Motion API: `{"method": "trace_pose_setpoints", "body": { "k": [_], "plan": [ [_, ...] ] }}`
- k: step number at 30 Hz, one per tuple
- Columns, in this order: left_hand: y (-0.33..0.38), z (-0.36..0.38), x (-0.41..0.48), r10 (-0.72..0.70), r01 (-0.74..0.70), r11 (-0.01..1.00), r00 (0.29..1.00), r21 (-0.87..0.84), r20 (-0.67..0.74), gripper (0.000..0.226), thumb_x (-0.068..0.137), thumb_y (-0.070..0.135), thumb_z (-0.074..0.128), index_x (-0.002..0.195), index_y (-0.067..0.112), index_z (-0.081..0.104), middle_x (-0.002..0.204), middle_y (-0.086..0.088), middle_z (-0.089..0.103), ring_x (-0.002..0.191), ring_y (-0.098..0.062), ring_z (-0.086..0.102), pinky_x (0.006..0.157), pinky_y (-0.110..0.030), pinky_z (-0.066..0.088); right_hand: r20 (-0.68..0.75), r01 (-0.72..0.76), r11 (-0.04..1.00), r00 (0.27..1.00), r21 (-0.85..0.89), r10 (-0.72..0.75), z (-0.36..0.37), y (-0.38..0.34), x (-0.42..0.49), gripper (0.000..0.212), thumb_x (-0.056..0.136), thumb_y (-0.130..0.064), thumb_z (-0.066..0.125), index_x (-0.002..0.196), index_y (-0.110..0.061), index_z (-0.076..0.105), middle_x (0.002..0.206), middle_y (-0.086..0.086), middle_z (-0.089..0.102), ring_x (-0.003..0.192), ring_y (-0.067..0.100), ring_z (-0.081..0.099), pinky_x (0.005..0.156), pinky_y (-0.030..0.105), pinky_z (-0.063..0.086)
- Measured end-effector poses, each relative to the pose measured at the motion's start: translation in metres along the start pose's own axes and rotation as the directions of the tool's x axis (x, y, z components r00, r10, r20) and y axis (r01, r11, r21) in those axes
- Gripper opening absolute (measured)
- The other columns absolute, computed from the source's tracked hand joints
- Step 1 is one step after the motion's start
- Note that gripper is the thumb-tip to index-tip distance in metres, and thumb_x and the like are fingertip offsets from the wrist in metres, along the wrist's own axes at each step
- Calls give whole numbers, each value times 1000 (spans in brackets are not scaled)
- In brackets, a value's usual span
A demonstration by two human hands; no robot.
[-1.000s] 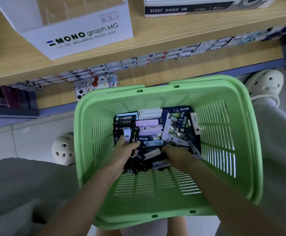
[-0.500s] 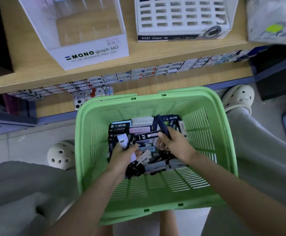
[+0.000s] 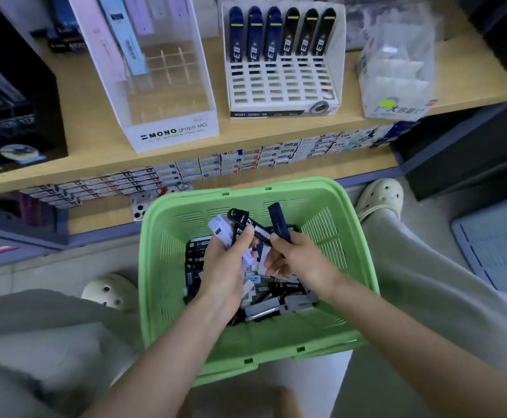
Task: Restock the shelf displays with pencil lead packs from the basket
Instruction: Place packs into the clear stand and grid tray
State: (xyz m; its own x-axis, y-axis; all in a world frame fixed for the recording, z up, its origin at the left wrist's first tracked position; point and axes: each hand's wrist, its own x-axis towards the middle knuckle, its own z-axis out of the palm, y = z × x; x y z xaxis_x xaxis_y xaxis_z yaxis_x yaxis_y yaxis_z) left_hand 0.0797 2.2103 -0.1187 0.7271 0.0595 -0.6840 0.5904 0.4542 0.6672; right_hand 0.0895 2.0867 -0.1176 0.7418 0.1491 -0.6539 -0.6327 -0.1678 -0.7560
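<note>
A green basket [image 3: 357, 267] sits between my knees, with a heap of loose lead packs [image 3: 276, 300] in its bottom. Above the heap my left hand [image 3: 225, 267] grips a bunch of packs, a white one [image 3: 220, 229] and a black one [image 3: 246, 224] sticking out on top. Just to the right, my right hand [image 3: 300, 260] pinches a dark blue pack [image 3: 279, 221] upright. On the wooden shelf [image 3: 95, 152] stand a white slotted display [image 3: 285, 82] with blue and black packs in its back row and a clear MONO graph MG display [image 3: 167, 116].
A clear divided box [image 3: 397, 76] stands at the shelf's right end. Rows of small boxes [image 3: 246, 161] line the lower shelf behind the basket. My shoes [image 3: 382, 197] and knees flank the basket. A blue-grey tray [image 3: 499, 245] lies on the floor at right.
Both hands have risen out of the heap with packs in them: the left with a bunch, the right with one dark blue pack. The view has tilted up to the shelf displays.
</note>
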Motion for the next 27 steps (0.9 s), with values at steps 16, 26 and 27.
{"method": "trace_pose_setpoints", "body": {
  "k": [16, 26, 27],
  "plan": [
    [75, 17, -49, 263, -289, 931, 954, 222, 142, 15, 94, 24, 55, 105, 14, 56, 91, 1, 66, 61, -7, 67, 65, -19, 54, -101, 324, 916, 929, -238, -355, -17, -68, -80, 33, 100, -30, 38, 82, -6, 52, 60, -2, 34, 55, 12, 30, 55, 26, 27],
    [118, 26, -67, 246, -264, 963, 944, 55, 219, 21, 92, 25, 55, 105, 9, 61, 87, 0, 73, 71, -10, 70, 80, -31, 53, -160, 606, 705, 706, -369, -690, -5, -110, -94, 27, 85, -17, 64, 100, -40, 65, 92, -30, 65, 92, -10, 59, 81, 5, 41],
    [122, 25, -66, 233, -244, 969, 949, 28, 213, 21, 91, 26, 56, 103, 9, 62, 90, -1, 73, 75, -10, 70, 85, -32, 50, -139, 621, 678, 688, -394, -712, -3, -114, -93, 29, 85, -15, 64, 101, -39, 65, 98, -27, 65, 96, -9, 59, 84, 6, 41]
  ]
}}
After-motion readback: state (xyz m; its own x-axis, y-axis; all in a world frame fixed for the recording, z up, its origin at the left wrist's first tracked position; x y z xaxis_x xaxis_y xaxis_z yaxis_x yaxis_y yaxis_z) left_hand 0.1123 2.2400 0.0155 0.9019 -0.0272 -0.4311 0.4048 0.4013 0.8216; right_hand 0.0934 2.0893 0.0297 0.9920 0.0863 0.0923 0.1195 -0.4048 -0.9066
